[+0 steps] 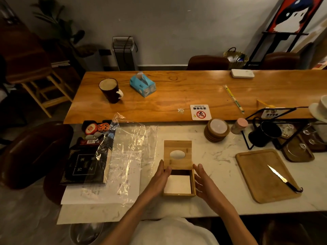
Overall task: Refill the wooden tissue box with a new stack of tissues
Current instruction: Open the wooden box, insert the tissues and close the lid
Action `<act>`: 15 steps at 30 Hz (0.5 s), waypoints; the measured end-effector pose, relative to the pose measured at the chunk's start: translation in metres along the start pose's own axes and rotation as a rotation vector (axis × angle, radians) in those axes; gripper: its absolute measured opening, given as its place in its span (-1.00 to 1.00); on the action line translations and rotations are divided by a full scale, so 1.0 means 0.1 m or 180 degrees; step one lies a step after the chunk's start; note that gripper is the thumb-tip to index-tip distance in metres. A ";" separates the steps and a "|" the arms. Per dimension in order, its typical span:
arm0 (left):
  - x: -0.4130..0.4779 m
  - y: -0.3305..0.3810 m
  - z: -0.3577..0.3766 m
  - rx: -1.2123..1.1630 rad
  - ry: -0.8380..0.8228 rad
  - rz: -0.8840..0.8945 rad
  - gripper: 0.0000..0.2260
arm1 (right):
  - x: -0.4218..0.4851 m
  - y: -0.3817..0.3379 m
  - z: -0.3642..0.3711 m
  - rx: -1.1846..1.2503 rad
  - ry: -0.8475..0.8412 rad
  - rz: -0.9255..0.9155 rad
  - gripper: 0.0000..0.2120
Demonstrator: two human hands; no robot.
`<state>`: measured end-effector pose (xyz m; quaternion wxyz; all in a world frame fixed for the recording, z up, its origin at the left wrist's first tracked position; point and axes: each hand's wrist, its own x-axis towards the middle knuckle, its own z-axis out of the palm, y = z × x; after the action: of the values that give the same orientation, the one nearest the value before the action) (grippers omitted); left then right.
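At lower centre of the frame, the left hand and right hand flank the wooden tissue box on the marble table, each grip wide with fingers spread, the left thumb touching the lid. Inside lies a white stack of tissues; the lid with its oval hole sits pushed toward the far side. Left lies a clear plastic wrapper, right a wooden tray with a knife, and farther up a blue tissue pack.

Your tissue box is matt, pale wood; the tissues inside look soft white paper. The worktop is smooth veined marble. Beside it lies crinkled, glossy clear plastic wrap, and a shiny metal knife blade.
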<state>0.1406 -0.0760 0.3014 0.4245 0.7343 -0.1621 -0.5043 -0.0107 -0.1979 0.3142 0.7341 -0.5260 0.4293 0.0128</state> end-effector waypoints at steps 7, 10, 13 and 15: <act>0.10 0.12 -0.17 -0.0112 0.0115 -0.0079 -0.39 | 0.12 0.03 0.07 -0.0058 0.0064 0.0129 -0.54; 0.13 0.25 -0.26 -0.0594 -0.0048 -0.0045 -0.46 | 0.21 -0.05 -0.01 -0.0053 0.0275 0.0225 -0.28; 0.15 0.42 -0.32 -0.1229 -0.0376 -0.0296 -0.55 | 0.32 -0.20 -0.02 0.0717 0.0157 0.0301 -0.39; 0.24 0.40 -0.36 -0.1562 -0.0349 -0.0412 -0.51 | 0.37 -0.25 -0.02 0.1051 0.0067 0.0268 -0.45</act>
<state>0.1907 -0.0992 0.3230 0.5473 0.5898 -0.0103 -0.5937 0.0234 -0.2266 0.3088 0.8048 -0.3800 0.4549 -0.0326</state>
